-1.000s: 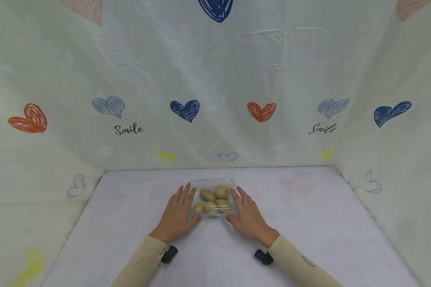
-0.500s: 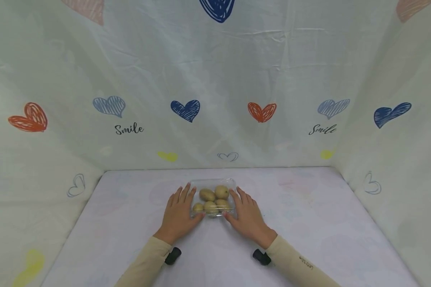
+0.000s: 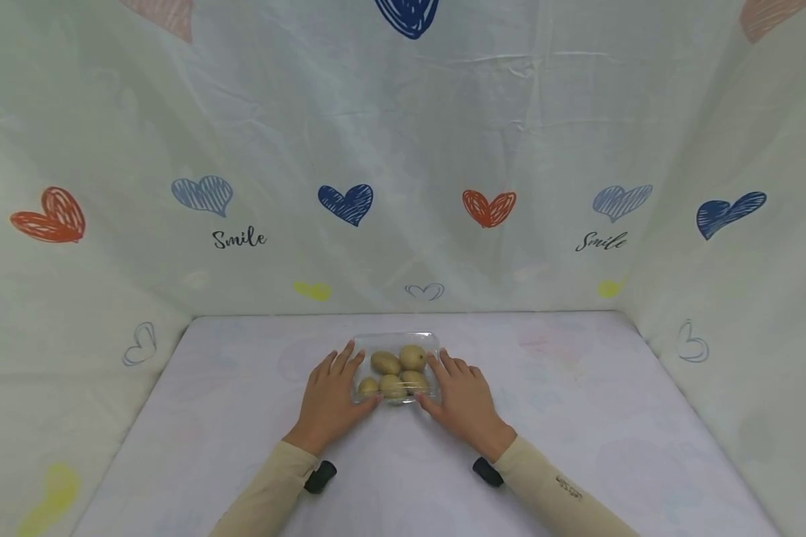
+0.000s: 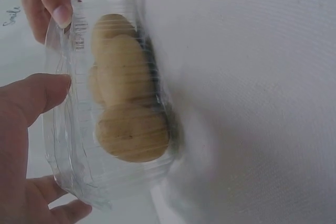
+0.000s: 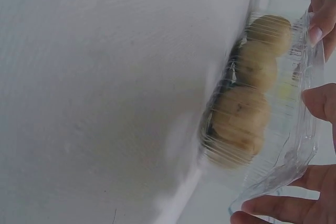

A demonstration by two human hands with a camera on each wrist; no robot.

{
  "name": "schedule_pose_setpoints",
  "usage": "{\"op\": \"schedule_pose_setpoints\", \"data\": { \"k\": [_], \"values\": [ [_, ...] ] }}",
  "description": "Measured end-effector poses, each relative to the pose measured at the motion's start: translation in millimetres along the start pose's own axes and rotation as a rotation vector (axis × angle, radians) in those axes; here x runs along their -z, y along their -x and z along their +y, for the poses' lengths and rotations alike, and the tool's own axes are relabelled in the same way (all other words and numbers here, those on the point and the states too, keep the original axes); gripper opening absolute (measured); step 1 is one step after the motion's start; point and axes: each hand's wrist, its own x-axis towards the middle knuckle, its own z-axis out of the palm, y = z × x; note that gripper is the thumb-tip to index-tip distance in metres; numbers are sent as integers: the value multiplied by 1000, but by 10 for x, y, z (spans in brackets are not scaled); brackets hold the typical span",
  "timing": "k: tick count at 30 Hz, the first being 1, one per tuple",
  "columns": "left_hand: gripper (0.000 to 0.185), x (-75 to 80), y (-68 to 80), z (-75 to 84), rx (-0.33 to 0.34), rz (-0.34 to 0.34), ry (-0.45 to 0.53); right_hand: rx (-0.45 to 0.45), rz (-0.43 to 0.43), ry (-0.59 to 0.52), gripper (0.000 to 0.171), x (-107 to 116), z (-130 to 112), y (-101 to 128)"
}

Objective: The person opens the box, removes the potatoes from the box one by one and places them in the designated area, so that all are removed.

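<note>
Here, a clear plastic box [image 3: 397, 367] sits on the bench [image 3: 578, 418], directly between the two hands. The left hand [image 3: 331, 396] lies against the box's left side, fingers fairly straight and pointing away from the person, with the thumb curling round the near left corner. In the left wrist view the thumb and fingertips [image 4: 62, 15] rest on the box's rim [image 4: 63, 129], so the left hand is grasping the box lightly by its edge. The right hand [image 3: 462, 397] mirrors this on the right side of the box, thumb at the near right corner. In the right wrist view its fingertips [image 5: 316, 34] touch the rim and the thumb sits under the near corner, so the right hand is grasping the box too.

Inside the box lie several small potatoes [image 3: 395, 371], yellowish brown, packed close and touching one another between the two hands. The wrist views show them [image 4: 126, 103] pressed against the ribbed wall; those views are a little blurred.

Both arms wear beige sleeves [image 3: 269, 488], each with a small black device [image 3: 319, 476] at the wrist, just behind the hand. Beyond the hands and on either side hangs a pale cloth [image 3: 403, 149] printed with hearts and the word "Smile".
</note>
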Motion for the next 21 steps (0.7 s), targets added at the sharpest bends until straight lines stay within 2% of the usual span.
{"op": "schedule_pose_setpoints", "data": {
  "k": [9,21],
  "values": [
    [80,7,-5,10,16,-30,30,63,39,159,64,-15,-4,-11],
    [82,4,-10,-15,15,-20,22,152,61,272,62,-33,38,-46]
  ]
}}
